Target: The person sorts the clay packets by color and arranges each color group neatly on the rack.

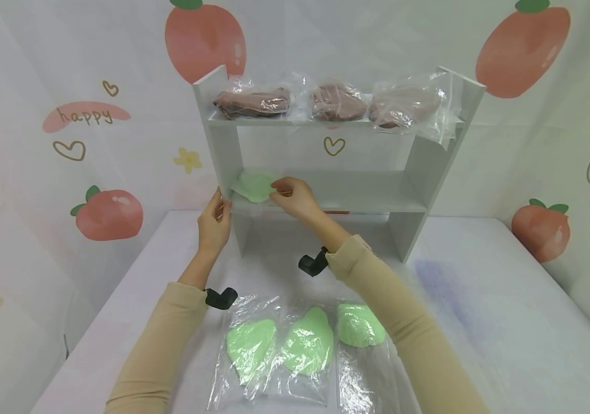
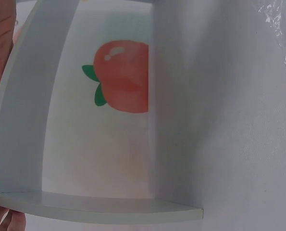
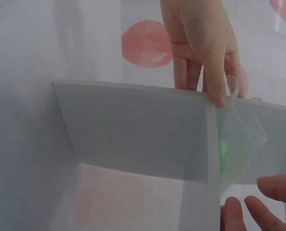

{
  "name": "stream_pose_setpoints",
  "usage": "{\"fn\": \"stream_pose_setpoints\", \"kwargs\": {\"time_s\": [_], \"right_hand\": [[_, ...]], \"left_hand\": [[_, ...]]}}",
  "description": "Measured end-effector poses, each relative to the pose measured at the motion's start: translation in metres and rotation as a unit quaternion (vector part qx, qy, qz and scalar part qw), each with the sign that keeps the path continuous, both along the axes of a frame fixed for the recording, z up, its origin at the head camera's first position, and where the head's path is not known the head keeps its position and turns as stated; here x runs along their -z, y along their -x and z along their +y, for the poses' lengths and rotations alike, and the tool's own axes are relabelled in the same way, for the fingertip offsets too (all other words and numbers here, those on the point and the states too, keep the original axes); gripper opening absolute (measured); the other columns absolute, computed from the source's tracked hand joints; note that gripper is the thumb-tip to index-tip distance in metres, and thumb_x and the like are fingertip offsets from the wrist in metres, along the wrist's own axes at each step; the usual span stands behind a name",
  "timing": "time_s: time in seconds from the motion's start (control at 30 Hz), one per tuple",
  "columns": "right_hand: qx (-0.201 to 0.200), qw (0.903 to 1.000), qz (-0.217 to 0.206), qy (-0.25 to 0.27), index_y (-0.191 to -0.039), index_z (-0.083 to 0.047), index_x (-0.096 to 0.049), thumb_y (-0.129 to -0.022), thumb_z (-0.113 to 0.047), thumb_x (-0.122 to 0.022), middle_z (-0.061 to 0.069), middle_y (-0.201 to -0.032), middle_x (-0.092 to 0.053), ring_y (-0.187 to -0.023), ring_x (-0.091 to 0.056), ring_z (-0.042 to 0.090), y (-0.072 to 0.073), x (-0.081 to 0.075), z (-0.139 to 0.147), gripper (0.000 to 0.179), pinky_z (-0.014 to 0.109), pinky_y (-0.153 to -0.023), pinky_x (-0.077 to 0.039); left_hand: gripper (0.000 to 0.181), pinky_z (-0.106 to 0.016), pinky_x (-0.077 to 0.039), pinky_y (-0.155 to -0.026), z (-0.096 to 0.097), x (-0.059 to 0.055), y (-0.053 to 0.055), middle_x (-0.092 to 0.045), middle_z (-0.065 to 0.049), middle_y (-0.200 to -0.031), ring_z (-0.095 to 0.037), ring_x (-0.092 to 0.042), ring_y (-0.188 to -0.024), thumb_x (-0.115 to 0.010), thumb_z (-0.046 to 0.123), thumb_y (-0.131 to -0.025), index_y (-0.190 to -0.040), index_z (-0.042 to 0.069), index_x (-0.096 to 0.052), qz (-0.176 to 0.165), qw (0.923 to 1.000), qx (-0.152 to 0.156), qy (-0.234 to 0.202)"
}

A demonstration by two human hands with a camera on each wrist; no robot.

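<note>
On the left end of the white rack's [image 1: 326,208] middle shelf lies a clear bag with a light green piece [image 1: 256,188] in it. My left hand [image 1: 214,230] grips the front edge of the rack's left side panel [image 3: 133,86], thumb in front and fingers outside, right beside a raised bag corner [image 3: 251,134]. My right hand [image 1: 297,198] is at the bag's right edge; in the right wrist view its fingertips [image 3: 272,186] are spread apart, close to the bag. The left wrist view catches the right hand [image 2: 1,33] at the top left and the left fingertips [image 2: 10,221] below the panel.
Along the top shelf sit three clear bags with reddish-brown pieces [image 1: 338,102]; the right one hangs over the front edge. Three more bags with green pieces [image 1: 307,342] lie on the white table [image 1: 481,276] in front, partly under the right forearm. A patterned cloth [image 1: 378,34] hangs behind.
</note>
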State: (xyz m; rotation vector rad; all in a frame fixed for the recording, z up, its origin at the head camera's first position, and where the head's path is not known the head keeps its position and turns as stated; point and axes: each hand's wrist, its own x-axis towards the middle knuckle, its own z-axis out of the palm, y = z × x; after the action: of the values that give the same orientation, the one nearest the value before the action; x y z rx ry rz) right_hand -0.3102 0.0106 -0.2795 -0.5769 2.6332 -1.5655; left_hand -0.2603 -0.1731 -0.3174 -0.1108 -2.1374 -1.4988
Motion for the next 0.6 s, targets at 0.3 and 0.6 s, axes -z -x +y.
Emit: {"fn": "stream_pose_setpoints", "kwargs": {"time_s": [0.3,0.6], "right_hand": [[-0.035,0.9993,0.015,0.005,-0.124,-0.004,-0.056,-0.093,-0.021,-0.055,0.012,-0.124,-0.058,-0.113,-0.058,0.027,-0.013,-0.001,0.025,0.035,0.037,-0.093,-0.054],[-0.077,0.9969,0.013,0.010,-0.123,-0.003,-0.056,-0.092,-0.015,-0.056,0.016,-0.120,-0.058,-0.107,-0.061,0.029,-0.026,0.006,0.049,0.033,0.034,-0.086,-0.056]], "left_hand": [[0.046,-0.044,-0.048,-0.100,0.001,-0.001,-0.001,-0.050,-0.030,-0.132,-0.041,-0.053,-0.119,-0.046,0.002,-0.096,-0.140,-0.003,-0.035,0.003,1.0000,-0.003,0.004],[0.047,-0.046,-0.048,-0.099,-0.007,0.013,0.014,-0.050,-0.030,-0.131,-0.041,-0.053,-0.119,-0.046,0.004,-0.096,-0.141,0.000,-0.035,0.006,1.0000,-0.003,0.006]]}}
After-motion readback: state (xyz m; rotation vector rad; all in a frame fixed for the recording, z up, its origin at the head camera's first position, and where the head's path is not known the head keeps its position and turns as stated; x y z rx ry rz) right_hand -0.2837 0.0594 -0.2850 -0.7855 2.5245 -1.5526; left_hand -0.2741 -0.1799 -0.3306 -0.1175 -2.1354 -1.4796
